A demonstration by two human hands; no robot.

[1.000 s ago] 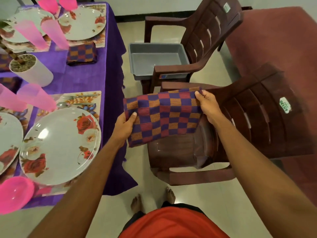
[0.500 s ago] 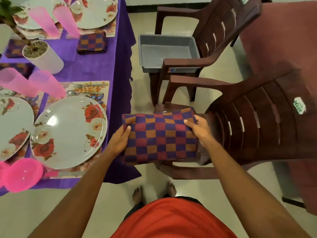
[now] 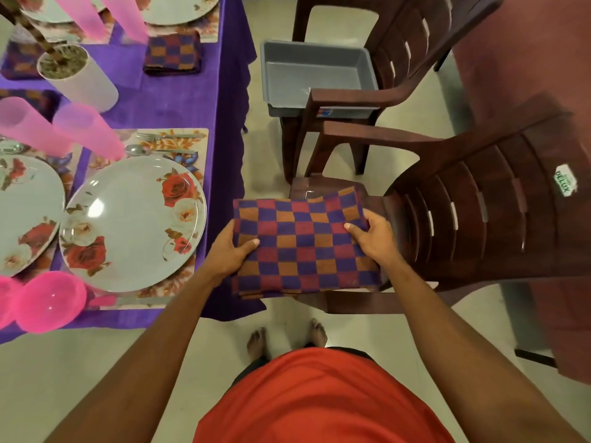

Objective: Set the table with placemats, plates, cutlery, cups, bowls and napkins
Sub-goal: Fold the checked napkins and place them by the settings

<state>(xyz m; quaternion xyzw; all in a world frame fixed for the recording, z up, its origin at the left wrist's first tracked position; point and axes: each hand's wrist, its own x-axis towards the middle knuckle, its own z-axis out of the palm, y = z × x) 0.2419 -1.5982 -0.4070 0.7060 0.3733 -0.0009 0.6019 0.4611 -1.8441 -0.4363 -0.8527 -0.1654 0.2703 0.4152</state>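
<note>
The checked napkin (image 3: 303,247) had dropped lower than a second before and lay over the brown chair's (image 3: 479,203) seat. The left grip (image 3: 228,251) and right grip (image 3: 374,238) each pinched a side edge, thumbs on top.

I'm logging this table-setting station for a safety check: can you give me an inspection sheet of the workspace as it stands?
Surface: table under a purple cloth, place settings laid out.
Job's things: floral plate on a placemat with fork and spoon; pink cups; pink bowl; folded napkin on the table; checked napkin held over the seat of the near chair.
Clutter: white pot with a plant stem.
Hands: left hand and right hand each grip one side of the checked napkin, thumbs on top.
Cables: nothing seen.
Surroundings: two brown plastic chairs; grey tub on the far chair; pale floor.
</note>
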